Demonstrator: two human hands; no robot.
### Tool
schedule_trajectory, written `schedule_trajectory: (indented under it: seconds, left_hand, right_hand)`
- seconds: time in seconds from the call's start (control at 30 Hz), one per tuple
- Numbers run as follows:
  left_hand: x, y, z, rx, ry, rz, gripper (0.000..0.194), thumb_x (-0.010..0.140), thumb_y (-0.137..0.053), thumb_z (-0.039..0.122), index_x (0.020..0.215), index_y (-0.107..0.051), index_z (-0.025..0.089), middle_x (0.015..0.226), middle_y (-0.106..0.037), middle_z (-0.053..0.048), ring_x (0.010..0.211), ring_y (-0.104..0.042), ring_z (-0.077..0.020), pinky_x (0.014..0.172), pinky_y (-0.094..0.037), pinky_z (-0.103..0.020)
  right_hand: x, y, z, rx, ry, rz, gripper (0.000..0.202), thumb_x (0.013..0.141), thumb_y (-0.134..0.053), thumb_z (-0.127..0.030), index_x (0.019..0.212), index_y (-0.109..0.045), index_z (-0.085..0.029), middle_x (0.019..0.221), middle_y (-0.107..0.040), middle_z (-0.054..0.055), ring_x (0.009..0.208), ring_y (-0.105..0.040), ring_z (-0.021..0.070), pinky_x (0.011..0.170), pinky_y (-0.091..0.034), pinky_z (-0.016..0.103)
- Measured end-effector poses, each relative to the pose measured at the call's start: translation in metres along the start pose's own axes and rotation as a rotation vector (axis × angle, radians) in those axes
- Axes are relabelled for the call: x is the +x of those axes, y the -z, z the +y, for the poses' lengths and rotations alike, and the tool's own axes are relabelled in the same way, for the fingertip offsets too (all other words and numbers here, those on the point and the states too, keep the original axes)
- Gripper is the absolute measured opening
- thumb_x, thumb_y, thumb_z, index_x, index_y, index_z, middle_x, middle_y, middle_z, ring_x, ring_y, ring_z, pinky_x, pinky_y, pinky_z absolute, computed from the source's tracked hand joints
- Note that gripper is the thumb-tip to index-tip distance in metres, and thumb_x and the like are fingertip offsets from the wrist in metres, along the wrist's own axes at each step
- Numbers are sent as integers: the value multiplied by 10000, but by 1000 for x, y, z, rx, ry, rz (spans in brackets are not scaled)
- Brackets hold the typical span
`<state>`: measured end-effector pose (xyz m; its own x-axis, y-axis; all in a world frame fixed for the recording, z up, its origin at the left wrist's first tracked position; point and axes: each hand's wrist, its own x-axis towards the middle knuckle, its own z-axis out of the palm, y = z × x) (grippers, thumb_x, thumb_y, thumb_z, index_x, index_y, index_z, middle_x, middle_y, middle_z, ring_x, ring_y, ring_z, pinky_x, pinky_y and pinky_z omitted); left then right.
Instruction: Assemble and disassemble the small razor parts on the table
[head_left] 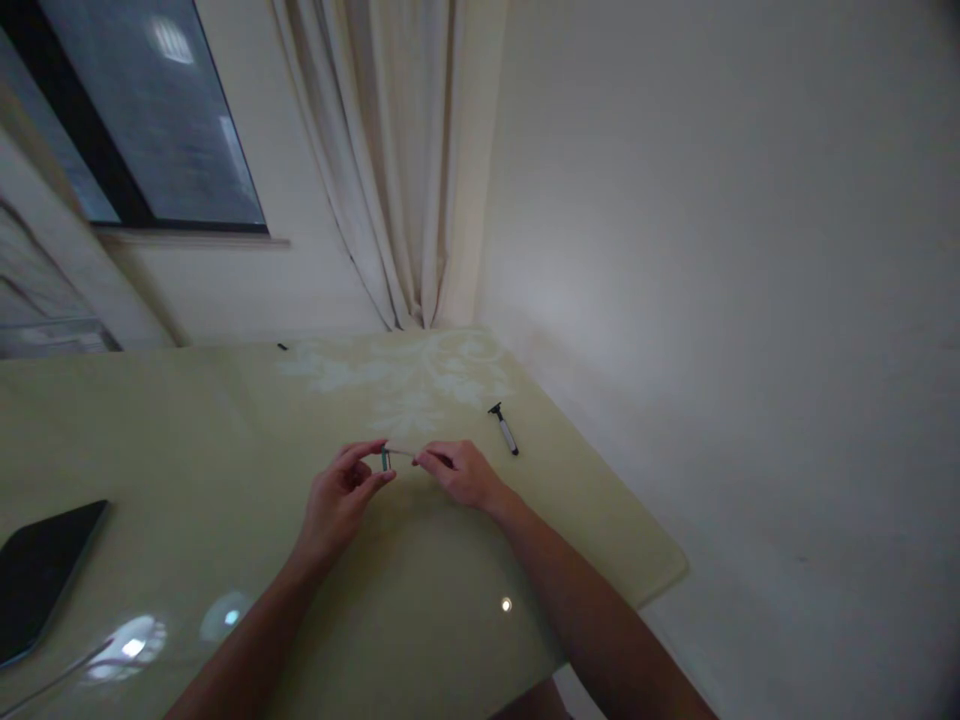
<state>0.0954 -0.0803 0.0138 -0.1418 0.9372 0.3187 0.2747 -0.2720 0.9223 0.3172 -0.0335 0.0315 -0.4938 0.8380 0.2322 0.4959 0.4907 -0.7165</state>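
Note:
My left hand (346,497) pinches a small, flat teal-edged piece (385,459) upright between thumb and fingertips. Its exact kind is too small to make out. From the right, my right hand (459,472) pinches a thin pale stick (402,452) that reaches across to the piece; whether its tip touches is unclear. Both hands are just above the table. Beyond my right hand lies a razor (504,429) with a black head and a grey-and-black handle.
The glossy pale green table (600,530) ends at a wall on the right. A dark tablet-like device (45,575) lies at the left, with a cable (56,682) near it. A tiny black object (282,346) sits at the back edge, below the curtain (397,170) and window.

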Motion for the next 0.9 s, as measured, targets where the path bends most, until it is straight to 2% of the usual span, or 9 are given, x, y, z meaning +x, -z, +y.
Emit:
schedule_trajectory:
  seconds: [0.1, 0.2, 0.37, 0.53, 0.67, 0.77, 0.83, 0.9]
  left_hand:
    - [0, 0, 1, -7, -1, 4, 476, 761, -804, 455, 1172, -747, 222, 770, -532, 41, 587, -463, -97, 554, -385, -229]
    - [0, 0, 1, -8, 0, -2, 481, 764, -805, 450, 1181, -745, 218, 803, -553, 32, 590, -465, -94, 562, -390, -231]
    - [0, -1, 2, -10, 14, 17, 489, 765, -800, 469, 1180, -744, 214, 774, -547, 35, 573, -443, -95, 538, -370, -227]
    - [-1, -1, 4, -21, 9, 2, 468, 772, -798, 456, 1177, -746, 226, 771, -556, 32, 587, -458, -100, 554, -379, -227]
    - [-1, 0, 4, -25, 25, 6, 481, 764, -802, 476, 1172, -747, 227, 778, -557, 31, 576, -442, -98, 538, -366, -228]
    - [0, 2, 1, -32, 29, -15, 492, 762, -804, 475, 1180, -744, 223, 777, -553, 30, 583, -453, -100, 542, -366, -229]
    - [1, 2, 0, -41, 27, -21, 498, 749, -814, 467, 1177, -744, 223, 766, -545, 34, 588, -461, -102, 549, -367, -230]
    - [1, 2, -1, -52, 28, -30, 496, 740, -819, 465, 1167, -748, 223, 742, -530, 42, 589, -462, -103, 550, -360, -230]
  right_hand:
    - [0, 1, 1, -19, -48, 30, 315, 1024, -565, -388, 959, -804, -194, 657, -588, -18, 614, -484, 121, 605, -280, 253]
    - [-1, 0, 1, 45, 20, -16, 349, 1041, -531, -423, 1016, -801, -205, 670, -592, -22, 616, -481, 118, 607, -292, 247]
    - [-1, 0, 0, 10, -17, 18, 331, 1026, -552, -389, 952, -804, -186, 667, -606, -11, 623, -474, 122, 610, -288, 249]
    - [-1, 1, -1, 131, 69, -45, 366, 1038, -524, -415, 1023, -806, -182, 696, -615, -8, 622, -476, 119, 604, -307, 238]
    - [0, 1, 0, 34, -8, 2, 352, 1028, -541, -399, 991, -811, -176, 652, -584, -10, 623, -467, 125, 596, -288, 243]
    - [0, 2, 1, 65, 27, -55, 366, 1031, -537, -427, 1000, -802, -177, 643, -560, -20, 613, -450, 120, 596, -287, 241]
    - [0, 2, 1, 64, 57, -92, 372, 1032, -535, -436, 943, -789, -179, 644, -551, -25, 612, -445, 116, 600, -285, 243]
    - [0, 3, 1, 3, 36, -62, 381, 1026, -546, -427, 841, -761, -172, 635, -538, -27, 609, -434, 113, 600, -271, 251]
